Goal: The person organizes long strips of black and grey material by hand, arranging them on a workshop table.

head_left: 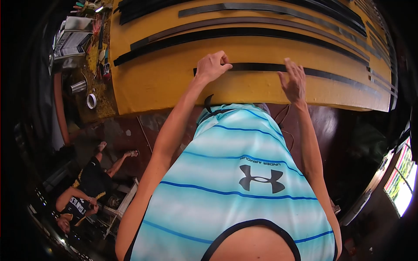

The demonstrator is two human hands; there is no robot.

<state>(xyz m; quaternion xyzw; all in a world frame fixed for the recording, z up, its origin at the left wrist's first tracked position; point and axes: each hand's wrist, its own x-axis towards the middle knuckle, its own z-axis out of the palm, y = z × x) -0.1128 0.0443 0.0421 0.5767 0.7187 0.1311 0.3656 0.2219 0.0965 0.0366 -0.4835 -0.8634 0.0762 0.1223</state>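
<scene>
A long black strip (261, 67) lies along the front part of the yellow table (174, 87). My left hand (212, 66) is over the strip near its left end, with fingers curled and thumb and forefinger pressed together; whatever they may hold is too small to make out. Farther right, my right hand (294, 80) is at the same strip, fingers apart and raised, nothing visible in them. Behind both hands, a longer black strip (244, 31) and a brown strip (235, 21) run across the table.
More dark strips (261, 8) lie at the table's back. At left, a cluttered side surface (103, 102) holds a metal cup (79, 86) and a white tape roll (91, 101). Another person (87, 187) sits at lower left. A window (402, 178) is at right.
</scene>
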